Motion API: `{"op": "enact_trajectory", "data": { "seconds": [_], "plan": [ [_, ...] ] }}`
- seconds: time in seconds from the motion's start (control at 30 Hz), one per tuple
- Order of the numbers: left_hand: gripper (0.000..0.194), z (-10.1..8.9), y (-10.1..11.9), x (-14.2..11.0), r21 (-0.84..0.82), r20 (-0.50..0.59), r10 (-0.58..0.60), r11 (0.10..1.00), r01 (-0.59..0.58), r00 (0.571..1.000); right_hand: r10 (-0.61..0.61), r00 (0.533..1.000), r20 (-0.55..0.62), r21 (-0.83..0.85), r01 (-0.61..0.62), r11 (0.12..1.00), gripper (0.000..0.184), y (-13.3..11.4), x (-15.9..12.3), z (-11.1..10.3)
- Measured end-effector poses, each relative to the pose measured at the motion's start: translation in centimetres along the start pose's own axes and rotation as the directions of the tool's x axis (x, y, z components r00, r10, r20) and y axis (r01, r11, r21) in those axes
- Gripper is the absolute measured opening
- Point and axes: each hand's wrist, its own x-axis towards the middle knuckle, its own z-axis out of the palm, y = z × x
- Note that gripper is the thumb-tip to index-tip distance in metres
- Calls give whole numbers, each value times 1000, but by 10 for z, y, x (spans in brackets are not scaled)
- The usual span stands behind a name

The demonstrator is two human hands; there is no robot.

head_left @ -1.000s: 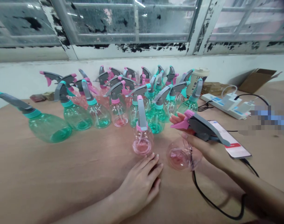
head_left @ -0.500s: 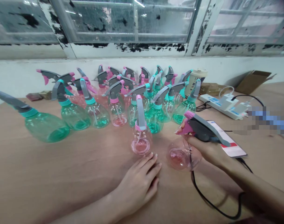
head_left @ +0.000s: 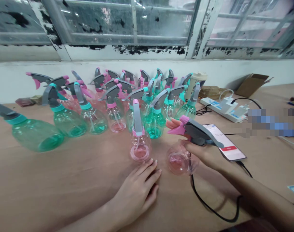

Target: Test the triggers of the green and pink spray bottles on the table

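My right hand (head_left: 197, 151) is wrapped round a pink spray bottle (head_left: 179, 161) with a grey and pink trigger head (head_left: 195, 132); the bottle stands on the wooden table (head_left: 64, 180) and my fingers reach over the pink trigger. My left hand (head_left: 137, 193) lies flat on the table, fingers spread, holding nothing. Its fingertips are just short of the base of another pink spray bottle (head_left: 139, 145) that stands upright in front of it.
Several green and pink spray bottles (head_left: 118, 100) crowd the back of the table; one green bottle (head_left: 33, 132) stands at the far left. A phone (head_left: 225, 146) with a black cable (head_left: 209, 206) lies at the right, beyond it a power strip (head_left: 224, 108) and a cardboard box (head_left: 251, 84).
My right fingers closed on the trigger half a second ago and have stretched out over it again. The view has shifted slightly; my left hand stays flat.
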Motion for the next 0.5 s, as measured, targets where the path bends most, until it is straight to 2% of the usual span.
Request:
{"op": "enact_trajectory", "data": {
  "seconds": [0.2,0.4,0.5],
  "plan": [
    [39,-1,0,1,-15,-17,-6,1000,5,1000,13,998,62,101,-19,995,41,-6,3,2],
    [39,0,-1,0,-24,-23,-8,1000,8,1000,25,1000,4,-9,-25,1000,10,-5,3,5],
    [39,-1,-1,1,-20,-33,-9,1000,8,999,66,998,-1,-35,-66,997,21,-12,1,6]
  ]
}}
